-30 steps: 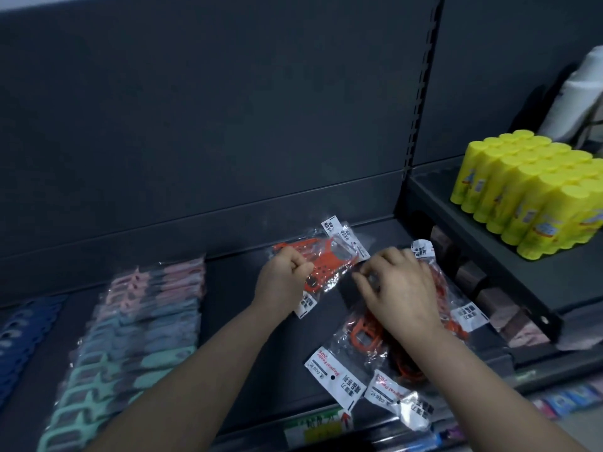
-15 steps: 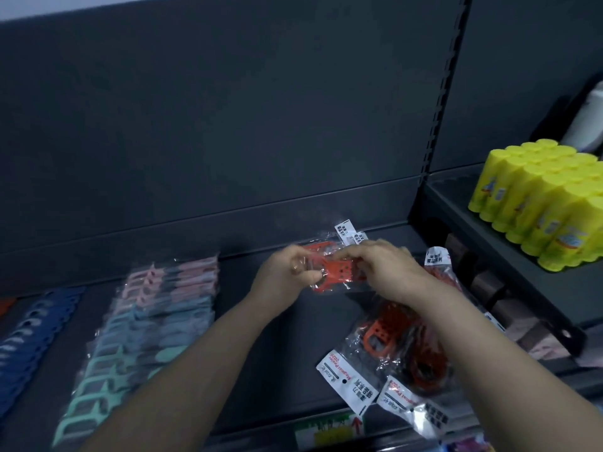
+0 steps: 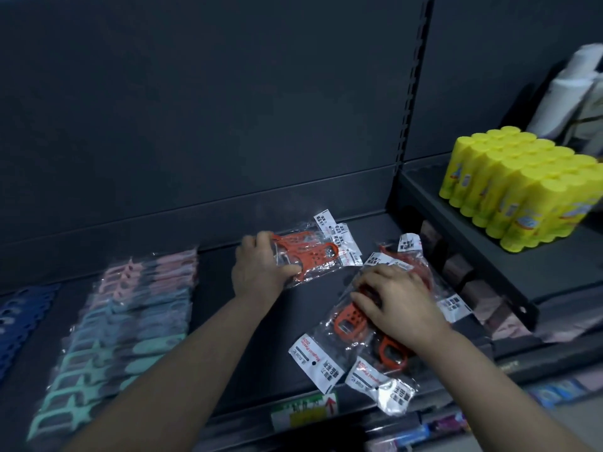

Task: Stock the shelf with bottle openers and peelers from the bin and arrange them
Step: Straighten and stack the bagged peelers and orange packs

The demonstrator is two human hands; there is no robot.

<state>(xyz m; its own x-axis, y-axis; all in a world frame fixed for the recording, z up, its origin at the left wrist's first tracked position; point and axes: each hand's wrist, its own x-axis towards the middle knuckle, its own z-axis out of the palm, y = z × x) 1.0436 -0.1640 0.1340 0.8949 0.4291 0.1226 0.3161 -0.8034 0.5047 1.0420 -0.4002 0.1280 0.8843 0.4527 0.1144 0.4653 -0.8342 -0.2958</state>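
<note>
My left hand (image 3: 259, 267) grips the left end of a small stack of orange bottle openers in clear bags (image 3: 315, 252), lying on the dark shelf (image 3: 254, 350) near its back. My right hand (image 3: 396, 305) rests with curled fingers on a loose pile of orange bagged openers (image 3: 350, 324) at the shelf's right front. White labels stick out from both groups. Rows of teal, blue-grey and pink bagged peelers (image 3: 130, 318) lie on the shelf's left part. The bin is not in view.
Dark blue items (image 3: 13, 318) lie at the far left edge. A higher shelf to the right carries a block of yellow bottles (image 3: 522, 187) and white containers (image 3: 567, 93). A green price tag (image 3: 303, 411) sits on the shelf's front rail.
Both hands held one orange pack together half a second ago. Now my left hand has set it down toward the back, and my right hand has dropped onto the front pile.
</note>
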